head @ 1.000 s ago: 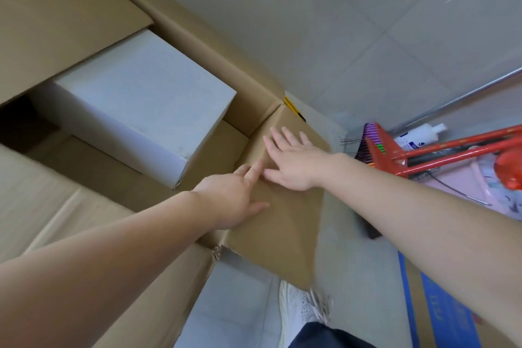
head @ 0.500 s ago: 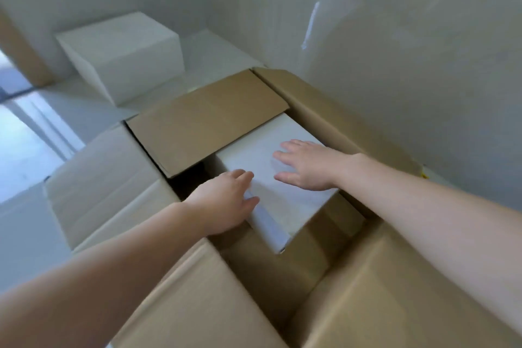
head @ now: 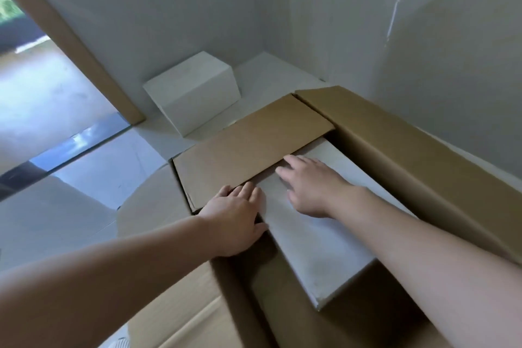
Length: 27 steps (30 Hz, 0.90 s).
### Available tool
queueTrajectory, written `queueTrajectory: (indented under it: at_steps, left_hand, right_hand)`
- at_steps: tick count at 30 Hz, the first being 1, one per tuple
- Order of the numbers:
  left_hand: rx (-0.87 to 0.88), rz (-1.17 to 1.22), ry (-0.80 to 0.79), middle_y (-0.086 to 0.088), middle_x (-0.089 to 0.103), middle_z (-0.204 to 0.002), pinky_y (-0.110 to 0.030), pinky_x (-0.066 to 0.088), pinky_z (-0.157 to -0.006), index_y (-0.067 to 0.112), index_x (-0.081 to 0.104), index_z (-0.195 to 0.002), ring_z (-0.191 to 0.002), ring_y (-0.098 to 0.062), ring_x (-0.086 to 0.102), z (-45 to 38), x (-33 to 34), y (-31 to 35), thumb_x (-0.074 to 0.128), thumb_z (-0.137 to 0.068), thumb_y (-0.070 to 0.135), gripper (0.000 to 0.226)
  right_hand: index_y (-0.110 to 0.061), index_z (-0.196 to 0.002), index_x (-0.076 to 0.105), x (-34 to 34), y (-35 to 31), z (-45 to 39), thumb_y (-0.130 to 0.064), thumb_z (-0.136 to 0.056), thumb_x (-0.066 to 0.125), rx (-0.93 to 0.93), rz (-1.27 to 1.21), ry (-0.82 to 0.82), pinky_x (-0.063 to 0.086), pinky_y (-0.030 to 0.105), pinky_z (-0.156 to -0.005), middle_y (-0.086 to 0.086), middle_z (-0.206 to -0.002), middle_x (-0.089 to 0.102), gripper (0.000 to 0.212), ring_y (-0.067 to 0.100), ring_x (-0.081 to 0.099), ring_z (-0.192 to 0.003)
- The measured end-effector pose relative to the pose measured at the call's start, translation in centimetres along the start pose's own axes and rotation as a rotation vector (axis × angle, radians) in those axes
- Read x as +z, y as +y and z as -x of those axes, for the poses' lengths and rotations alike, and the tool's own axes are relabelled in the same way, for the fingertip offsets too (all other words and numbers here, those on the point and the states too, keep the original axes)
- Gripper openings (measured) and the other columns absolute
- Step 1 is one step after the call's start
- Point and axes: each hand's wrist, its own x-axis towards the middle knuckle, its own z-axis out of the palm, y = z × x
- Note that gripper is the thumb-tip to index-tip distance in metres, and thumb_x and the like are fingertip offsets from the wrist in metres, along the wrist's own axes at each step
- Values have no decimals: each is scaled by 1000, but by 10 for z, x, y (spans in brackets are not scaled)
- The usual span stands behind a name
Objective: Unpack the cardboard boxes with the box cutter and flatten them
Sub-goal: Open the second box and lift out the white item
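A large brown cardboard box (head: 409, 150) stands open on the floor, its far flap (head: 248, 147) folded partly over the opening. Inside lies a white box (head: 319, 237). My left hand (head: 237, 217) rests at the white box's left edge, fingers straight, fingertips at the far flap's edge. My right hand (head: 310, 186) lies flat on top of the white box, fingers spread and reaching under the far flap. No box cutter is in view.
A second white box (head: 195, 90) sits on the floor in the wall corner beyond the big box. A brown door frame (head: 70, 42) and a dark threshold strip (head: 65, 147) lie to the left. Walls close off the back and right.
Both hands left the near brown flap and moved onto the white box inside. They have since slid farther along it toward the far flap. The view swung up from the floor clutter.
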Motion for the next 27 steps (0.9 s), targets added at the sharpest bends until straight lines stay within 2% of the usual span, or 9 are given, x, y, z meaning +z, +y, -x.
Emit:
queueTrajectory:
  at_steps: [2,4,8,13,17,19,23,25,27]
  left_hand:
    - [17,-118,106,-9,4,-159,-42,-2,-116,12,5,-150,-145,-21,7,3,-6,-6,34,-93,52,75]
    - [24,-164,249,-9,-3,-159,-43,-11,-114,11,3,-151,-146,-21,-1,2,-18,-24,37,-90,47,78]
    - [-33,-198,571,-11,14,-157,-46,-6,-115,8,25,-148,-145,-22,12,-16,-48,-78,52,-82,38,78]
    - [-49,-266,613,-11,19,-156,-52,-7,-115,8,32,-145,-145,-23,11,-56,-52,-144,52,-81,32,72]
    - [-165,-159,556,-7,2,-159,-52,-17,-112,19,16,-150,-146,-22,-6,-93,-36,-191,38,-86,50,75]
    - [-175,-53,473,-5,-5,-159,-53,-14,-113,24,7,-151,-145,-22,-11,-113,-18,-205,30,-89,58,75]
    - [-160,257,168,-1,9,-159,-47,14,-115,26,12,-150,-145,-23,8,-144,12,-216,24,-89,67,74]
    - [-194,517,-19,1,17,-157,-40,21,-113,26,16,-150,-143,-23,20,-151,22,-213,21,-89,70,75]
    - [-209,608,-73,0,23,-156,-39,23,-112,26,19,-149,-141,-24,26,-152,27,-207,19,-89,70,75]
  right_hand:
    - [-13,-134,46,-9,2,-1,-14,-89,45,-30,-9,119,29,42,-110,17,-149,30,45,32,31,-135]
    - [-6,-130,53,-22,1,-5,-9,-85,52,-82,2,273,29,46,-110,24,-146,35,46,37,35,-134]
    - [-8,-135,49,-53,-14,-36,-7,-85,52,-90,49,372,26,49,-113,26,-151,26,50,38,26,-139]
    - [-18,-149,26,-70,-30,-84,-18,-93,45,13,88,299,13,42,-119,16,-159,6,59,30,7,-146]
    - [-21,-151,18,-72,-38,-109,-21,-95,43,70,114,221,7,35,-117,13,-159,3,61,27,5,-146]
    - [-20,-151,16,-70,-41,-120,-21,-95,41,102,128,190,5,33,-117,12,-159,2,62,26,5,-146]
    - [-20,-152,13,-59,-45,-137,-23,-96,40,160,144,93,5,34,-117,12,-160,0,62,24,2,-146]
    - [-20,-152,11,-53,-45,-139,-24,-97,40,174,143,41,5,33,-117,10,-160,0,62,23,2,-146]
    - [-20,-152,11,-49,-44,-138,-26,-98,40,165,154,10,6,33,-117,10,-160,1,62,23,3,-146]
